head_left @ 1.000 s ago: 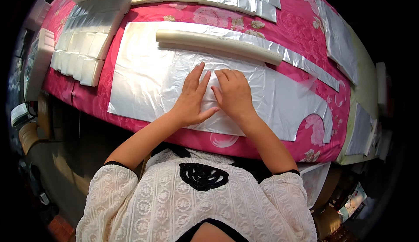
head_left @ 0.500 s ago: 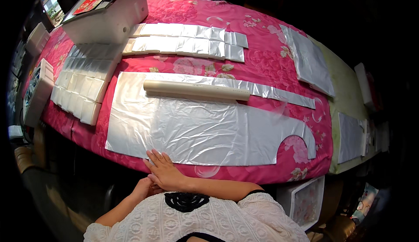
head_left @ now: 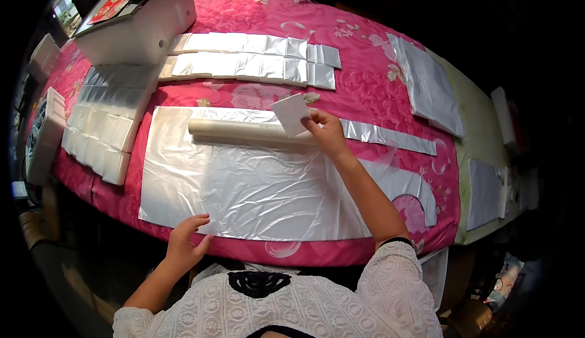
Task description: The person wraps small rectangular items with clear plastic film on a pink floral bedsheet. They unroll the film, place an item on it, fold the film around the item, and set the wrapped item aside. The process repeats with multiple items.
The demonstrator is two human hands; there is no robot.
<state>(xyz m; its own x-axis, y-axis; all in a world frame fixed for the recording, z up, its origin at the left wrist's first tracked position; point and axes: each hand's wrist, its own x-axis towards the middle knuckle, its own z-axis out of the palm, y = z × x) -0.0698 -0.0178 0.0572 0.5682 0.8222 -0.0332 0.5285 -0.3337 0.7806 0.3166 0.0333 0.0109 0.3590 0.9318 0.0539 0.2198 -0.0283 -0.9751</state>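
In my right hand (head_left: pixel 326 132) is a flat white square card (head_left: pixel 291 115), pinched between thumb and fingers and held tilted above the table. Below it lies a cream-coloured tube (head_left: pixel 244 130), its right part hidden behind the card and hand. The tube rests on a folded thin white plastic apron (head_left: pixel 262 192), which has a curved cutout and a long strap on the right. My left hand (head_left: pixel 189 237) is open over the apron's front edge, thumb and fingers apart, with nothing in it.
Rows of small folded white packets (head_left: pixel 237 64) lie at the back, with more packets (head_left: pixel 100 118) on the left. A white foam box (head_left: pixel 137 33) stands at the back left. Folded plastic sheets (head_left: pixel 426 85) lie on the right. A pink floral cloth (head_left: pixel 365 94) covers the table.
My hands have parted. The right one has gone up and right, over the tube, and now holds the white card. The left one has opened near the apron's front edge.
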